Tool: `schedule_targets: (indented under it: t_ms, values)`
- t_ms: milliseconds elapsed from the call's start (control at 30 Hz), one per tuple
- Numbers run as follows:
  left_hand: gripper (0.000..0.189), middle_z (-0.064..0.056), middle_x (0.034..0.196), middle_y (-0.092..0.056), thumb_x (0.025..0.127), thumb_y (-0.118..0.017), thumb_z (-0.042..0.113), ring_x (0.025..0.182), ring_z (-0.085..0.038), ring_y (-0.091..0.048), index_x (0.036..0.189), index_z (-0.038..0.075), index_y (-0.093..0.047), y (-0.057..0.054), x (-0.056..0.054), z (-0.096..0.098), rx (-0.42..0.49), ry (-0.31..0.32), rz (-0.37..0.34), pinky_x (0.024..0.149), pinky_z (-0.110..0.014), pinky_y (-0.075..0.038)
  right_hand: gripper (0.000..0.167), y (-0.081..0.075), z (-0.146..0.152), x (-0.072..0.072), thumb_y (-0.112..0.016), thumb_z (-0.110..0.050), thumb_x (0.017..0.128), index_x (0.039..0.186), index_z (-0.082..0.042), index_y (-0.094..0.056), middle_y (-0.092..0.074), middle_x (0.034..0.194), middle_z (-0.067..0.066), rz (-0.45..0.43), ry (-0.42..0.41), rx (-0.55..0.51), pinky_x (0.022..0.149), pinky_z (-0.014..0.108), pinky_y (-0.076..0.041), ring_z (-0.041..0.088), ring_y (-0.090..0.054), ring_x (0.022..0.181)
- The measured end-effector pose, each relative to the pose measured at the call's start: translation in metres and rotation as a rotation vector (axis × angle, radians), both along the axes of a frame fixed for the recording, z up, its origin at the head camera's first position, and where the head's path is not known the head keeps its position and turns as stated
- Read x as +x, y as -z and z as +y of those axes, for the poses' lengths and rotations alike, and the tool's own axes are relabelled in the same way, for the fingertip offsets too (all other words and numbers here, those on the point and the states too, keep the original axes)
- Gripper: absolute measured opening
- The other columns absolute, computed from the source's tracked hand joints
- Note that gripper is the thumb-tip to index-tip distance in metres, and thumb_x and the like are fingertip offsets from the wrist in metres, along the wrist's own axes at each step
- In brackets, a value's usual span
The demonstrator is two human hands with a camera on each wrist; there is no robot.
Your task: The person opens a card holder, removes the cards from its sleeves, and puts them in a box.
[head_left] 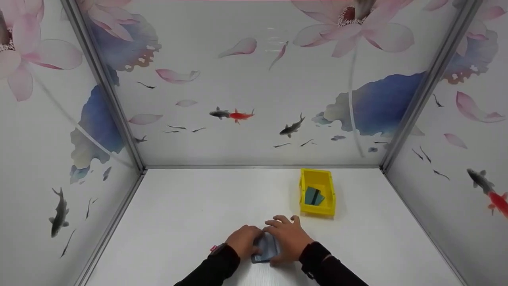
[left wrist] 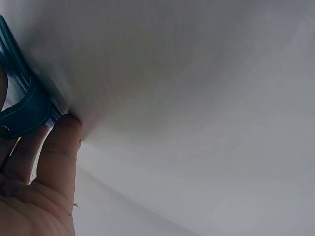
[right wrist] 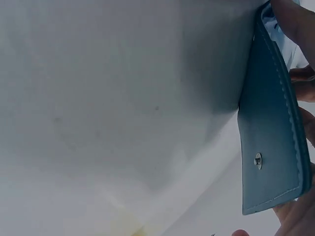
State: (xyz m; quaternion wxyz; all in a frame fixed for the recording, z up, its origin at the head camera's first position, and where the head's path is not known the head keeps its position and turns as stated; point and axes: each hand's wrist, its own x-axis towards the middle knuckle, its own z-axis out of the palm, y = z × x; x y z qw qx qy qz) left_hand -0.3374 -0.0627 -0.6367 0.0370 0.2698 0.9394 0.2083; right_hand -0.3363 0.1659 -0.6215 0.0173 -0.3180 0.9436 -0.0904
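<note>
A blue-teal card wallet lies spread on the white table between both hands, with clear plastic sleeves inside. My left hand grips its left side, thumb over the inside. In the left wrist view, a stitched strap with a snap curves past the fingers. My right hand holds the right side, its fingers spread toward the far end. The right wrist view shows the wallet's cover raised at an angle off the table, a metal snap stud near one end.
A yellow bin stands beyond the right hand, with dark green cards inside. White panels printed with lotus flowers and fish enclose the table at the back, left and right, joined by grey metal corner strips.
</note>
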Motion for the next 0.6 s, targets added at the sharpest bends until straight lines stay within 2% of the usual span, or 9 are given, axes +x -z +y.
schedule_targets:
  t_ms: [100,133,267,367,433,500,600]
  values:
    - [0.05,-0.001,0.12,-0.083,0.087,-0.1,0.02,0.104,-0.011,-0.069,0.133,0.012,-0.081,0.0,0.0,-0.002,0.02,-0.005,-0.027,0.094,-0.035,-0.06,0.086,0.001,-0.002,-0.001,-0.102,-0.067,0.075,0.147,-0.034,-0.07,-0.075,0.145,-0.01,-0.067,0.004,-0.033,0.107,0.075,-0.043,0.024,-0.06,0.141]
    - [0.052,0.0,0.119,-0.082,0.088,-0.1,0.02,0.103,-0.01,-0.068,0.135,0.012,-0.08,0.001,0.0,-0.002,0.024,-0.014,-0.042,0.094,-0.034,-0.06,0.085,0.001,-0.002,-0.001,-0.102,-0.065,0.075,0.148,-0.034,-0.07,-0.076,0.143,-0.012,-0.081,0.011,-0.032,0.109,0.069,-0.043,0.021,-0.061,0.138]
    - [0.054,0.0,0.115,-0.079,0.087,-0.101,0.022,0.098,-0.007,-0.063,0.136,0.009,-0.079,0.003,-0.002,-0.003,0.036,-0.039,-0.082,0.092,-0.033,-0.058,0.086,0.002,0.0,0.001,-0.104,-0.061,0.074,0.148,-0.034,-0.069,-0.075,0.139,-0.01,-0.129,0.034,-0.042,0.1,0.054,-0.041,0.019,-0.061,0.129]
    - [0.052,0.001,0.115,-0.079,0.088,-0.101,0.023,0.097,-0.006,-0.062,0.133,0.01,-0.08,0.005,-0.002,-0.004,0.039,-0.044,-0.091,0.092,-0.032,-0.057,0.092,0.0,0.002,0.003,-0.104,-0.062,0.073,0.152,-0.037,-0.066,-0.071,0.137,-0.007,-0.156,0.04,-0.05,0.096,0.049,-0.038,0.019,-0.058,0.124]
    - [0.049,0.0,0.114,-0.079,0.088,-0.101,0.022,0.097,-0.006,-0.063,0.13,0.008,-0.08,0.004,-0.002,-0.006,0.048,-0.037,-0.082,0.091,-0.032,-0.058,0.096,-0.002,0.005,0.004,-0.103,-0.063,0.073,0.156,-0.039,-0.063,-0.067,0.135,-0.006,-0.178,0.043,-0.06,0.099,0.053,-0.04,0.019,-0.055,0.123]
    - [0.047,-0.001,0.113,-0.079,0.088,-0.101,0.022,0.096,-0.007,-0.063,0.127,0.008,-0.081,0.003,-0.001,-0.007,0.057,-0.034,-0.081,0.09,-0.032,-0.058,0.099,-0.002,0.008,0.004,-0.103,-0.065,0.072,0.16,-0.042,-0.06,-0.064,0.135,-0.005,-0.204,0.043,-0.078,0.109,0.061,-0.042,0.02,-0.053,0.124]
    - [0.043,-0.002,0.111,-0.079,0.087,-0.101,0.021,0.094,-0.007,-0.063,0.123,0.006,-0.082,0.0,0.0,-0.008,0.073,-0.031,-0.083,0.089,-0.032,-0.058,0.093,-0.003,0.013,0.004,-0.099,-0.07,0.076,0.157,-0.042,-0.062,-0.062,0.137,-0.004,-0.241,0.048,-0.12,0.122,0.08,-0.034,0.023,-0.052,0.129]
